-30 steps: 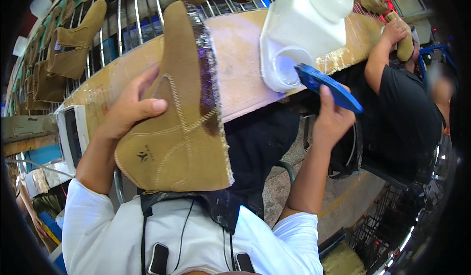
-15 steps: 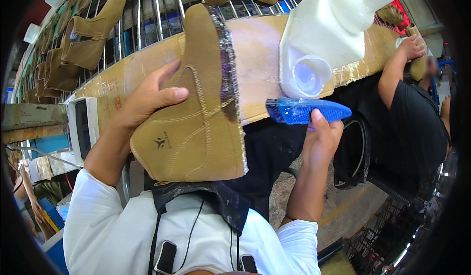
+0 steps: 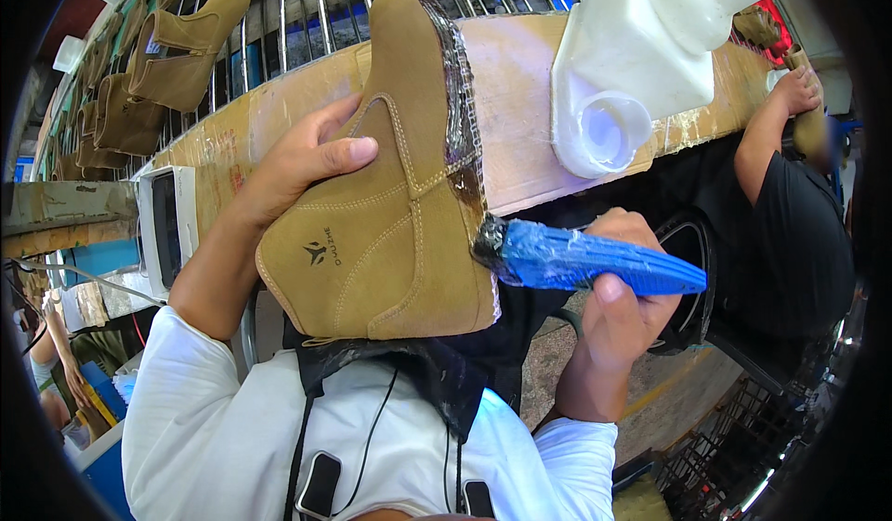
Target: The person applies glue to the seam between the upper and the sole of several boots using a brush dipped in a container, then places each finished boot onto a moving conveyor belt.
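A tan ankle boot (image 3: 372,233) with pale stitching and a small dark logo is held toe up in front of me. Its sole edge faces right, dark and wet-looking along the upper stretch. My left hand (image 3: 321,154) grips it from the left, thumb on the boot's side and the other fingers mostly hidden behind. In my right hand (image 3: 627,293) is a blue-handled brush (image 3: 604,261), pinched between thumb and fingers. The dark, wet bristle end touches the sole edge towards the heel.
On the cardboard-covered bench (image 3: 511,84) stands a white plastic bottle (image 3: 641,47) with an open round cup (image 3: 609,136) at its base. Beyond lies a metal-bar rack (image 3: 307,19) with more tan boots (image 3: 181,57). A co-worker in black (image 3: 799,233) sits to the right.
The brush has come from beside the white cup down to the boot's sole edge, its bristle end now against it. More of the sole edge looks dark and wet. My left hand keeps its hold.
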### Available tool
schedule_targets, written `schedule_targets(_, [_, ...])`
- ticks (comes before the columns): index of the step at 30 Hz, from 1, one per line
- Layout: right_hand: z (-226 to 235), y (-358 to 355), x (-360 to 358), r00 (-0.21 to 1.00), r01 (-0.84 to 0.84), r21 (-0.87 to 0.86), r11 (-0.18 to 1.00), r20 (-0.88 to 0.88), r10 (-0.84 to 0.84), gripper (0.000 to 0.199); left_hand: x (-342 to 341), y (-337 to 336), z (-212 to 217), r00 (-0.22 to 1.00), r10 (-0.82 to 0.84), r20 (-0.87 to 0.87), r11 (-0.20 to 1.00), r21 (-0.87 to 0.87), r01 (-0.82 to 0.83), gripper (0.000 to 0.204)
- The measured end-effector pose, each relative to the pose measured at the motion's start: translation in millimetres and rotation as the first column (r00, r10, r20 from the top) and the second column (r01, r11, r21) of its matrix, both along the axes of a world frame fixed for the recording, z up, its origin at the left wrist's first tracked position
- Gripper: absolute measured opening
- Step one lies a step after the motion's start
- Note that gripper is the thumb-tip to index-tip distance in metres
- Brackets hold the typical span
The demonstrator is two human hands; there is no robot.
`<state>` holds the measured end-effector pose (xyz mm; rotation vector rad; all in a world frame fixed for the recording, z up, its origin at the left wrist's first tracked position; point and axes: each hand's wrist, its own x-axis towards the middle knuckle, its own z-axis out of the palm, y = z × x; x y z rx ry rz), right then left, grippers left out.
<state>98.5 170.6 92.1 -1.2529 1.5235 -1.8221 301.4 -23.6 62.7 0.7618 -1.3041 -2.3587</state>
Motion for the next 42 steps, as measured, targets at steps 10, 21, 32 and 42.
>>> schedule_targets(10, [18.1, 24.0, 8.4, 0.978, 0.088, -0.084, 0.993, -0.183, -0.102, 0.032, -0.8, 11.6, 14.5, 0.994, 0.111, -0.003, 0.973, 0.202, -0.108, 0.055])
schedule_targets(21, [56.0, 16.8, -9.9, 0.796, -0.040, -0.209, 0.977, -0.598, -0.096, 0.027, -4.5, 27.7, 40.7, 0.964, 0.254, -0.080, 0.782, 0.604, -0.155, 0.042])
schedule_targets(32, [73.8, -2.5, -11.0, 0.817, -0.171, -0.311, 0.935, -0.575, -0.041, 0.024, 1.9, 49.9, 50.6, 0.916, 0.093, -0.390, 0.598, 0.758, 0.261, 0.043])
schedule_targets(42, [64.2, -17.6, -2.0, 0.910, -0.084, -0.328, 0.941, -0.410, -0.062, 0.018, -10.5, 48.3, 24.3, 0.858, 0.153, -0.490, 0.647, 0.706, 0.288, 0.044])
